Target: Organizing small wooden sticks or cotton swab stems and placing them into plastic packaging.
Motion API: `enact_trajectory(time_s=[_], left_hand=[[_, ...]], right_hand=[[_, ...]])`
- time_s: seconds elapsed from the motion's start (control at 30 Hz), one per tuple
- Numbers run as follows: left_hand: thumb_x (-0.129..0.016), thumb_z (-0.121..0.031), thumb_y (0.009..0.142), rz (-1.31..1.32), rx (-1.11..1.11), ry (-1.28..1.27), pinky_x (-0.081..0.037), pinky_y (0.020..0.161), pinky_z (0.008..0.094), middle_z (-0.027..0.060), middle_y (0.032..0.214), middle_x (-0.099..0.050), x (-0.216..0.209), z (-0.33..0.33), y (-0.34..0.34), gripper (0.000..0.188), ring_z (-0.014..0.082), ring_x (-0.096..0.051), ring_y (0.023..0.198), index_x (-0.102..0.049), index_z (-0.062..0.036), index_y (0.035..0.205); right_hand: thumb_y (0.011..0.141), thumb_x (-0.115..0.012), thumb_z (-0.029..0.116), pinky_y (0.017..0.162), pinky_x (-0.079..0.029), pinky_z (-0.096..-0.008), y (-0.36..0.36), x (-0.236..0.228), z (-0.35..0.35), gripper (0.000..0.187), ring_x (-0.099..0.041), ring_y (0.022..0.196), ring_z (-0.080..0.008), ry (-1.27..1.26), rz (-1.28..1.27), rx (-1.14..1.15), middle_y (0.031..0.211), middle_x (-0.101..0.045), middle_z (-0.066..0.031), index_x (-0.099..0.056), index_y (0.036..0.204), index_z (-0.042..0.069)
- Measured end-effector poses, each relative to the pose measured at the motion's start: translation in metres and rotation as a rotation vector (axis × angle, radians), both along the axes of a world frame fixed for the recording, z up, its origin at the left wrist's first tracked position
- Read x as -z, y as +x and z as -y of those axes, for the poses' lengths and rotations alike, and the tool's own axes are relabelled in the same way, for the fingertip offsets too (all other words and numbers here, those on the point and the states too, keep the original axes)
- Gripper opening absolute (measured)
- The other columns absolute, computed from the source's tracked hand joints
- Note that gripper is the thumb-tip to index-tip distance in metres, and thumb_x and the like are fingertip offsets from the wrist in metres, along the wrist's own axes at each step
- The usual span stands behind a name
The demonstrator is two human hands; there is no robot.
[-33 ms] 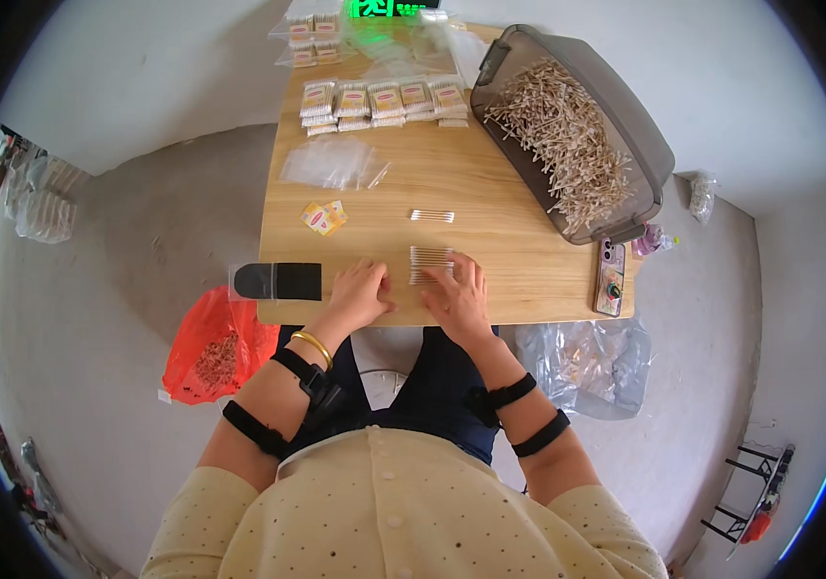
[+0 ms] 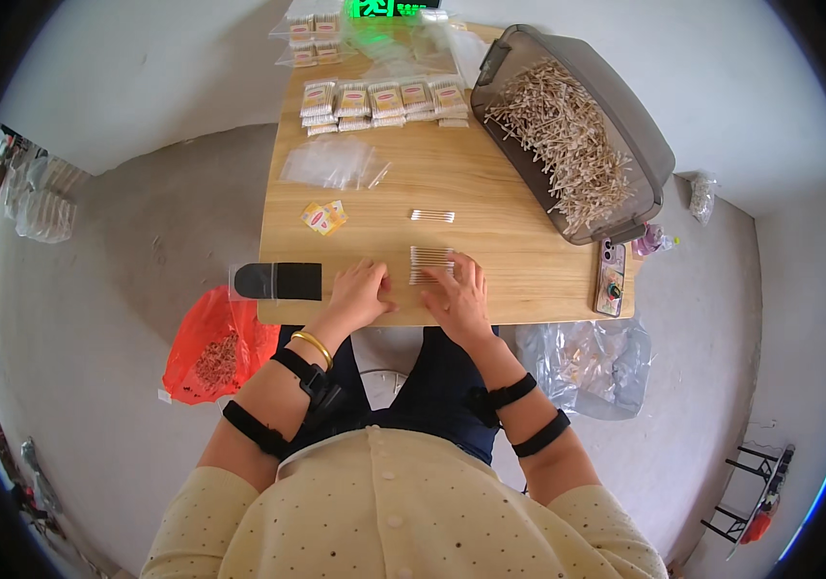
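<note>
A row of cotton swabs (image 2: pixel 429 262) lies side by side near the front of the wooden table. My right hand (image 2: pixel 463 301) rests over its right end, fingers apart and bent, fingertips touching or just above the swabs. To the left, my left hand (image 2: pixel 359 293) lies by the table edge with fingers loosely curled and a gap before the thumb; nothing shows in it. A smaller group of swabs (image 2: pixel 432 216) sits beyond the row. Left of my left hand is a black flat piece with a clear plastic sleeve (image 2: pixel 283 282). Some yellow-and-white cards (image 2: pixel 324 217) lie farther back.
A grey bin (image 2: pixel 651 164) full of loose swabs leans at the right. Packed swab bundles (image 2: pixel 384 99) line the back, with clear bags (image 2: pixel 331 162) before them. A phone (image 2: pixel 610 278) lies at the right edge. A red bag (image 2: pixel 215 352) and clear bag (image 2: pixel 591 372) flank the table below.
</note>
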State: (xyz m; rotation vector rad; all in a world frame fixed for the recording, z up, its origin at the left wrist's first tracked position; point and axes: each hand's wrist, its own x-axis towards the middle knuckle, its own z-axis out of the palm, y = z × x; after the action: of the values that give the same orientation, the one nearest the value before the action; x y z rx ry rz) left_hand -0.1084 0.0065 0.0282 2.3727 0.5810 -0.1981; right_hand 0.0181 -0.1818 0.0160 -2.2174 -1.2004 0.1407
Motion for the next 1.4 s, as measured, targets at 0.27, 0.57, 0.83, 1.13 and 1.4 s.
enact_trajectory(time_s=[0.27, 0.57, 0.83, 1.13, 1.4], left_hand=[[-0.091, -0.027, 0.071, -0.011, -0.004, 0.01, -0.043, 0.093, 0.0457, 0.0076, 0.106, -0.063, -0.001, 0.001, 0.001, 0.042, 0.0308, -0.063, 0.108, -0.061, -0.0107, 0.094], [-0.091, -0.027, 0.07, -0.015, -0.007, 0.009, -0.044, 0.093, 0.0459, 0.0075, 0.106, -0.063, -0.001, 0.001, 0.001, 0.042, 0.0309, -0.063, 0.109, -0.061, -0.0106, 0.094], [-0.091, -0.028, 0.07, 0.003, -0.01, 0.017, -0.044, 0.092, 0.046, 0.0072, 0.105, -0.063, 0.0, 0.001, 0.0, 0.042, 0.0306, -0.063, 0.108, -0.061, -0.0106, 0.093], [-0.091, -0.028, 0.07, -0.003, -0.011, 0.004, -0.044, 0.091, 0.0458, 0.0073, 0.104, -0.063, -0.001, 0.001, 0.0, 0.041, 0.0303, -0.063, 0.108, -0.062, -0.011, 0.093], [-0.092, -0.028, 0.07, -0.01, -0.012, 0.003, -0.044, 0.091, 0.0458, 0.0068, 0.104, -0.063, -0.002, 0.001, 0.001, 0.042, 0.0298, -0.063, 0.108, -0.062, -0.0112, 0.093]], right_hand=[[0.084, -0.078, 0.026, 0.11, -0.038, -0.0517, 0.01, 0.001, -0.006, 0.042, -0.042, 0.133, -0.0381, -0.011, 0.021, -0.005, 0.138, -0.046, -0.0128, -0.067, 0.125, 0.021], [0.084, -0.077, 0.029, 0.11, -0.037, -0.0516, 0.01, 0.0, -0.003, 0.042, -0.041, 0.135, -0.0387, -0.017, -0.003, -0.019, 0.14, -0.046, -0.0128, -0.067, 0.124, 0.021], [0.084, -0.076, 0.024, 0.108, -0.039, -0.0505, 0.01, -0.006, -0.001, 0.036, -0.044, 0.131, -0.0385, 0.018, 0.001, -0.028, 0.134, -0.049, -0.0135, -0.069, 0.12, 0.02], [0.084, -0.072, 0.018, 0.107, -0.039, -0.0496, 0.002, -0.007, 0.002, 0.024, -0.046, 0.126, -0.0376, 0.06, -0.005, -0.067, 0.127, -0.052, -0.0127, -0.074, 0.107, 0.017], [0.084, -0.073, 0.018, 0.106, -0.04, -0.0492, 0.002, -0.007, 0.002, 0.023, -0.047, 0.125, -0.0372, 0.042, 0.001, -0.079, 0.126, -0.053, -0.0122, -0.073, 0.107, 0.017]])
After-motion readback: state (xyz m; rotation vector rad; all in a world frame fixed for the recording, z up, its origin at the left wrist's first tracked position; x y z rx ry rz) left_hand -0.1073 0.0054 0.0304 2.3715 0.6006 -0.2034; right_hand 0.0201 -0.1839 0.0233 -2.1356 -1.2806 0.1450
